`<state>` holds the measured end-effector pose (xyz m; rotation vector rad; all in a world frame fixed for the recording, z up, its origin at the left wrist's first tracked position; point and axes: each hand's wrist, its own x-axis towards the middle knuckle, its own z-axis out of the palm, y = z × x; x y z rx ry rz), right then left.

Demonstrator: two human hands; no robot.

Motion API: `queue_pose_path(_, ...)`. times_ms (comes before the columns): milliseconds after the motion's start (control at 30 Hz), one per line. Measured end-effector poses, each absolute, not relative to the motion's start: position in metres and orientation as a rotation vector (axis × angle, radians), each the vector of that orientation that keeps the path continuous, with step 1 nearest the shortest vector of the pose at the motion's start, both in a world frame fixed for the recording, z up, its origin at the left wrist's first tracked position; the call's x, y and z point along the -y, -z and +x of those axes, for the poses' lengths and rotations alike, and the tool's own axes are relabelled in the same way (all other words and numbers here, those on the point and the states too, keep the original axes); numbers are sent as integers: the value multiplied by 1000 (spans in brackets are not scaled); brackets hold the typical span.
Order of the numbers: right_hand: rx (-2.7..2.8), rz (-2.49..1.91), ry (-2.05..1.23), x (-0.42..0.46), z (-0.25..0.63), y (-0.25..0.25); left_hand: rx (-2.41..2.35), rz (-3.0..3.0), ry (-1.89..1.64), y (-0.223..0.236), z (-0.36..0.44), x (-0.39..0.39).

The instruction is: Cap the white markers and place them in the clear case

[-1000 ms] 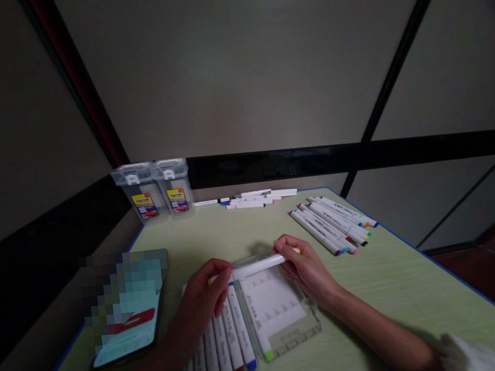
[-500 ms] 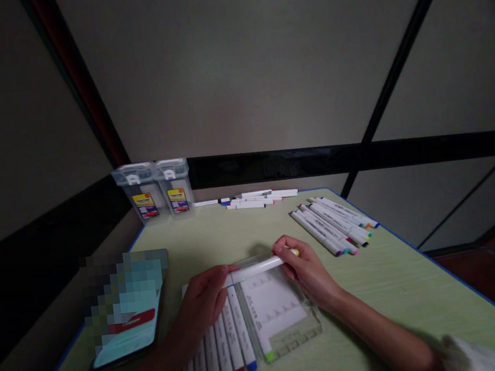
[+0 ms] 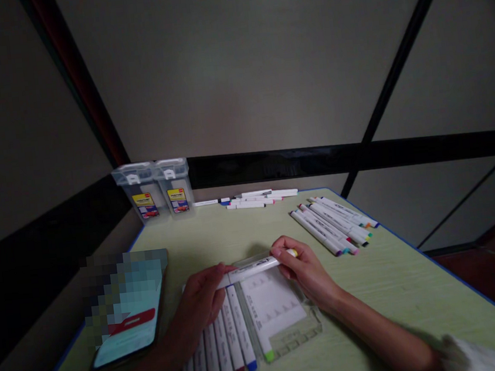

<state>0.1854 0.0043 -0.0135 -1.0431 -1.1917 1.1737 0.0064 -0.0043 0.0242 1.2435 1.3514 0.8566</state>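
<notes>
A white marker [image 3: 254, 268] with a yellow end is held level between both hands, above a clear plastic case [image 3: 297, 341]. My left hand [image 3: 203, 293] pinches its left end, and my right hand [image 3: 298, 266] grips it near the yellow tip. Printed lettering shows on the barrel. Below, the case lies open like a book. Its left half holds several white markers [image 3: 223, 353] side by side, among them ones with dark red and blue ends. In the right half a green-ended marker [image 3: 263, 334] lies along the hinge side, next to a white paper insert [image 3: 277, 303].
A phone [image 3: 132, 310] with a lit screen lies at the left. Two clear lidded boxes [image 3: 177, 187] stand at the back left. Several markers [image 3: 258, 198] lie along the back edge, and another group [image 3: 333, 223] is spread at the right by the blue table edge [image 3: 452, 279].
The marker has turned about its length, so printed lettering now faces me. Both hands have barely shifted and keep their hold.
</notes>
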Motion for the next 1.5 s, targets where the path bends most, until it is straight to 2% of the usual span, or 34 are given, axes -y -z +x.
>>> queue_pose_path(1500,1143,-1009,-1242,-6,185,13,-1372,1056,-974,-22,9,5)
